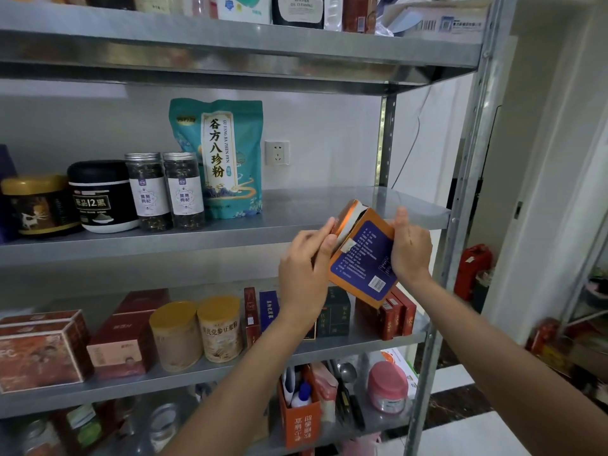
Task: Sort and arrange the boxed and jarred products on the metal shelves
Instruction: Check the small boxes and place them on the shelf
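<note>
Holding the box (365, 255) tilted in the air, just in front of the middle shelf (329, 205), the person looks to be closing its loose top flap (348, 218) before shelving it; that's my read of the step. The left hand (306, 258) sits at the box's nine o'clock, fingers curled and the tips pinching the flap end. The right hand (411, 248) grips the edge at three o'clock, thumb up, its fingers out of sight behind. Next, I'd guess, the flap needs tucking in. Then the box wants setting upright on the bare stretch of shelf at its twelve o'clock, right of the teal pouch (220, 159). At six o'clock, red boxes (398, 311) stand on the lower shelf (362, 343), partly hidden behind it.
</note>
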`<state>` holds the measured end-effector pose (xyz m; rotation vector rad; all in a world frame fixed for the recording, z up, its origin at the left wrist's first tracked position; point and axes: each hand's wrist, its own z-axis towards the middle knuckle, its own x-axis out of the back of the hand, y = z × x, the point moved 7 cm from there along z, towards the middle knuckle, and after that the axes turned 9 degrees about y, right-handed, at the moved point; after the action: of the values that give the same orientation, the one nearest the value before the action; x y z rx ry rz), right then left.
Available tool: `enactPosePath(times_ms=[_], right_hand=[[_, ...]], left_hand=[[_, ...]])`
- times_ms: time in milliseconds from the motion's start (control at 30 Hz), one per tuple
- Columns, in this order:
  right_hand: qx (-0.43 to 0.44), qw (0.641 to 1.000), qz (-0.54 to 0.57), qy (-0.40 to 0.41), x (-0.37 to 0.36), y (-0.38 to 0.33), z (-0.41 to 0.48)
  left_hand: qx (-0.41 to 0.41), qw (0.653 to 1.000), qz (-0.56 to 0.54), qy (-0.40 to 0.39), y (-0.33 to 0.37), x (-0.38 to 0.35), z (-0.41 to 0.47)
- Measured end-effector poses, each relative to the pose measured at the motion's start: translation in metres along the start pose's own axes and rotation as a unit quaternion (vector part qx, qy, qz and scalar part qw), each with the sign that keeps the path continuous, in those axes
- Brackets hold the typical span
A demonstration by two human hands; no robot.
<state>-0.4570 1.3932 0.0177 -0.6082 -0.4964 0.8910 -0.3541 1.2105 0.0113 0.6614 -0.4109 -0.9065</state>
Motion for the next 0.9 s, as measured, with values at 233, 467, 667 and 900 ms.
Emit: enactPosePath(times_ms=[233,467,667,900], right_hand=[[-0.012,0.997,0.074,0.02,0.001,0.009,-0.003],[-0.012,0.992,0.126,0.018,-0.001,0.011,-0.006],[-0.038,0.989,0.146,0.005,-0.006,0.022,-0.007],[-0.049,0.989,0.135,0.019,-0.007,0.021,-0.009]], left_hand=[[-0.08,0.995,0.061,0.026,0.013,-0.002,-0.01],[-0.079,0.994,0.063,0.05,0.02,0.0,-0.011],[-0.076,0.992,0.091,0.042,0.022,0.001,-0.009],[-0.1,0.989,0.106,0.024,0.025,-0.005,-0.017]])
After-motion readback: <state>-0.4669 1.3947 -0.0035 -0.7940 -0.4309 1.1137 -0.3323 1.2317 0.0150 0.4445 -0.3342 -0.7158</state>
